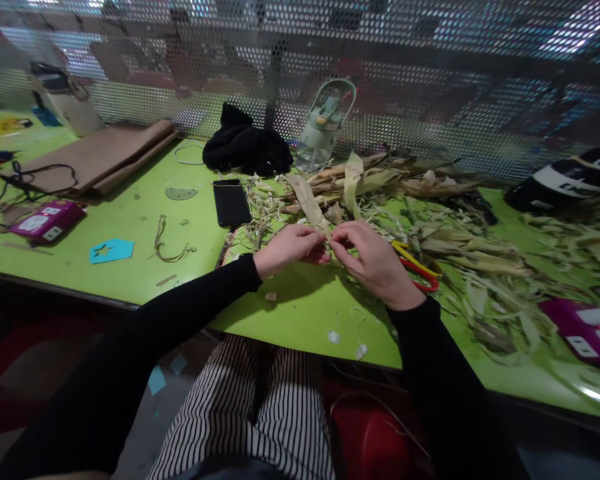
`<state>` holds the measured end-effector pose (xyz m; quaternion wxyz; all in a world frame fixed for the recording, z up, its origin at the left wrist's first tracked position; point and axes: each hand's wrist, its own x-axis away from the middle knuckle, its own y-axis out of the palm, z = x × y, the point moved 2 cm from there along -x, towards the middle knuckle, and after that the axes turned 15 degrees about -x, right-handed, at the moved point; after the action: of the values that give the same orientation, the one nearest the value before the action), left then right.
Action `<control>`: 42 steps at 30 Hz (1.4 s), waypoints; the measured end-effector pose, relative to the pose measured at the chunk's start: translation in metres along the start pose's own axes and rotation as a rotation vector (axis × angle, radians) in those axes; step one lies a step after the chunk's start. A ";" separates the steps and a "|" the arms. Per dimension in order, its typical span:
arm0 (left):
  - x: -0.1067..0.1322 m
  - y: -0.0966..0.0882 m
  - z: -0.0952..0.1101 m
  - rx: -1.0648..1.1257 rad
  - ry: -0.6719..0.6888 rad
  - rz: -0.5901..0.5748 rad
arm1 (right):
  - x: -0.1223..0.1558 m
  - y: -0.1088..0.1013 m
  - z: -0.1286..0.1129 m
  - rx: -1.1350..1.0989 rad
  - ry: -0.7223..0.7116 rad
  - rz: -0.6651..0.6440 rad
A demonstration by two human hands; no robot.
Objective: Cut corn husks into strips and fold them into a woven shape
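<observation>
Between my two hands is a dry corn husk, its broad end fanning away from me toward the back of the table. My left hand pinches its narrow end from the left. From the right, my right hand grips the same end, thumb and forefinger pressed together. A second pale husk strip stands up just behind my right hand. Close by my right wrist lie scissors with red handles and a yellow tool handle, partly hidden by the hand.
Heaped husks and shreds cover the right side. A phone, black cloth and green bottle stand behind. Leftward lie brown paper, a purple power strip and a blue tag. A perforated screen borders the table.
</observation>
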<state>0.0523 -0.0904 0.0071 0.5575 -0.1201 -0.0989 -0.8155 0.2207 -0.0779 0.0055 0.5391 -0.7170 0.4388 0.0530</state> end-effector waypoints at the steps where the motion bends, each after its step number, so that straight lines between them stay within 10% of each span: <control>1: -0.001 0.000 -0.001 0.002 0.007 -0.003 | 0.001 0.000 0.000 0.015 -0.004 -0.005; 42: -0.003 0.000 -0.003 0.055 0.063 0.004 | -0.001 -0.001 -0.007 -0.079 0.143 0.174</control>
<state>0.0533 -0.0885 0.0032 0.5650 -0.0790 -0.1035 -0.8148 0.2175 -0.0835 0.0095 0.4710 -0.6988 0.5343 0.0655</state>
